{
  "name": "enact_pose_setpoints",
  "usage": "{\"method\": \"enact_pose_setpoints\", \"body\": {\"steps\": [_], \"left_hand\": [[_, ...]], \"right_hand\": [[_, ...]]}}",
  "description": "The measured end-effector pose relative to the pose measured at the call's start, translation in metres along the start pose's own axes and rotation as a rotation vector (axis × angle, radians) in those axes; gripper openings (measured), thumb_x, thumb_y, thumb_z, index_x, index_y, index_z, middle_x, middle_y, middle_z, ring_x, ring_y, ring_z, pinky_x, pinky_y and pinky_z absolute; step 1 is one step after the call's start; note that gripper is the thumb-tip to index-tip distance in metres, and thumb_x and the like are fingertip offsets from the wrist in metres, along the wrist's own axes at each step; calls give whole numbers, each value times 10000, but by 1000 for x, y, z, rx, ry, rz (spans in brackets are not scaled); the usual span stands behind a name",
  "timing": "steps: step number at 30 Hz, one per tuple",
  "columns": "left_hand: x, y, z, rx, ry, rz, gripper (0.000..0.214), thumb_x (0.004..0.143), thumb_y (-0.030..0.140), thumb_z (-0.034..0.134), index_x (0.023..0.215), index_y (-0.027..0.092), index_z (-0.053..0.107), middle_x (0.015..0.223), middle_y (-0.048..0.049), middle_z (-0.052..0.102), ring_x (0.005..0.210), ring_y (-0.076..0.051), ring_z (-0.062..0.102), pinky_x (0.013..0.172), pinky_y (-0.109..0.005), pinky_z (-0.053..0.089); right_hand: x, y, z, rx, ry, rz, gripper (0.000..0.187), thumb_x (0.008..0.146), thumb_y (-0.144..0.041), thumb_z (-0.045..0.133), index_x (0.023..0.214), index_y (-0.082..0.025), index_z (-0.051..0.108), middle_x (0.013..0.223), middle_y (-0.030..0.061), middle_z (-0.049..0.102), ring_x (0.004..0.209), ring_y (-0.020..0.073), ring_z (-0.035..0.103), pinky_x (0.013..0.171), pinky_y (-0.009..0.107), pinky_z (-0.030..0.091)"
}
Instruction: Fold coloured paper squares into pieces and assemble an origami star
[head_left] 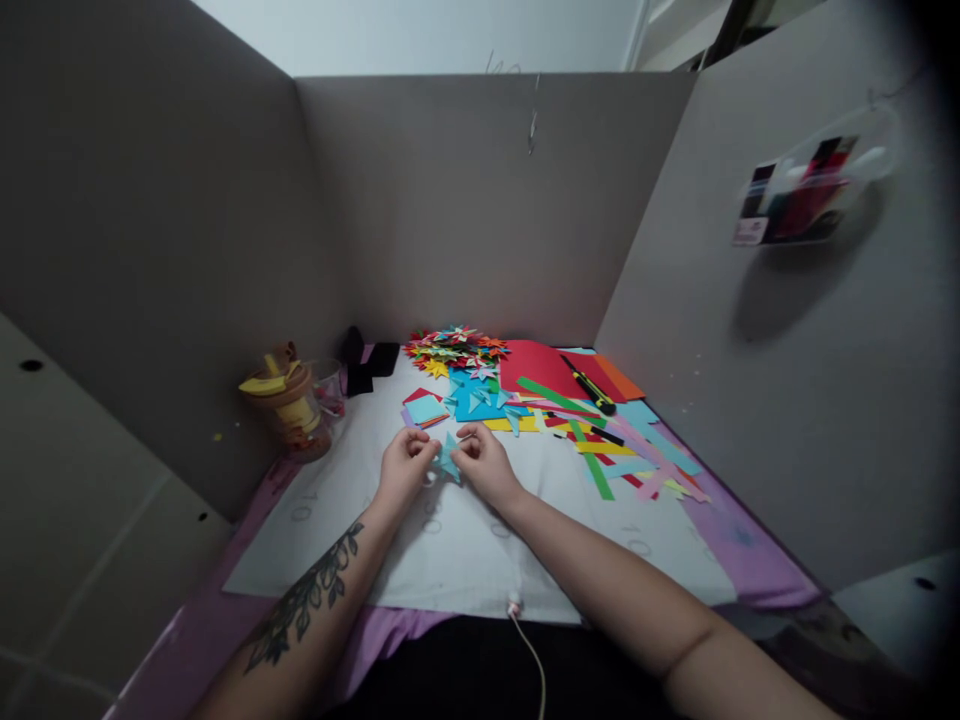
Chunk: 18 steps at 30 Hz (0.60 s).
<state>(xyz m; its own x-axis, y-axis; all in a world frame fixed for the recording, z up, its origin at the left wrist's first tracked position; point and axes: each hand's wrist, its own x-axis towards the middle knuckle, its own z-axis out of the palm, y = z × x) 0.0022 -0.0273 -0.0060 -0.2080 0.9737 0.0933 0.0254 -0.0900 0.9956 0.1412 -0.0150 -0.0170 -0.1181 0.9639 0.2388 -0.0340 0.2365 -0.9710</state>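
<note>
A light blue folded paper star [449, 458] is held over the white sheet [337, 540], pinched from both sides. My left hand [407, 462] closes its thumb and fingers on the star's left points. On the other side, my right hand [486, 460] grips it by thumb and forefinger. Just beyond the hands lie several light blue folded pieces [480, 398] on blue paper [465, 405]. Left of them sits a small stack of square papers [425, 410]. Farther back is a heap of multicoloured paper stars [450, 346].
Coloured paper strips [607, 455] spread over the right side. A yellow-black utility knife [592, 388] rests on red paper [532, 368]. A brown-yellow cup [289, 400] and a clear cup [328, 385] stand left. Grey panels [480, 200] enclose the table; a clear bag [810, 190] hangs right.
</note>
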Motion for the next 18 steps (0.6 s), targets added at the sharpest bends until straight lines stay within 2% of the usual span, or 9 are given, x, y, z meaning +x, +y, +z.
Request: {"method": "enact_pose_setpoints", "body": {"steps": [5, 9, 11, 13, 18], "left_hand": [[8, -4, -7, -30, 45, 59, 255, 690, 344, 668, 827, 179, 531, 607, 26, 574, 546, -101, 549, 470, -176, 391], [8, -10, -6, -50, -76, 45, 352, 644, 365, 711, 904, 182, 559, 812, -30, 619, 650, -128, 582, 479, -194, 427], [7, -12, -4, -33, -169, 20, 369, 615, 351, 734, 898, 172, 580, 743, -18, 602, 609, -124, 568, 484, -205, 435], [6, -13, -2, -35, -211, -2, 360, 626, 344, 724, 903, 167, 579, 631, 21, 554, 528, -104, 534, 475, -204, 422], [9, -6, 11, 17, -212, 20, 296, 621, 288, 702, 855, 154, 581, 586, 27, 549, 473, -89, 496, 449, -190, 370]], "right_hand": [[2, 3, -5, 9, 16, -18, 227, 684, -237, 574, 895, -196, 500, 563, -86, 437, 474, 86, 434, 463, 194, 355], [1, 3, -5, 21, 28, -26, 214, 694, -226, 572, 900, -193, 524, 577, -77, 444, 484, 89, 431, 464, 199, 355], [2, 2, -5, 18, 13, -51, 210, 701, -218, 571, 906, -193, 533, 583, -68, 475, 511, 101, 460, 491, 210, 380], [5, 0, -7, 4, -12, -67, 208, 705, -211, 570, 910, -191, 541, 589, -61, 500, 531, 109, 479, 512, 219, 397], [17, -2, -22, -82, -90, -93, 198, 705, -192, 564, 903, -191, 562, 597, -61, 487, 544, 110, 478, 520, 218, 385]]}}
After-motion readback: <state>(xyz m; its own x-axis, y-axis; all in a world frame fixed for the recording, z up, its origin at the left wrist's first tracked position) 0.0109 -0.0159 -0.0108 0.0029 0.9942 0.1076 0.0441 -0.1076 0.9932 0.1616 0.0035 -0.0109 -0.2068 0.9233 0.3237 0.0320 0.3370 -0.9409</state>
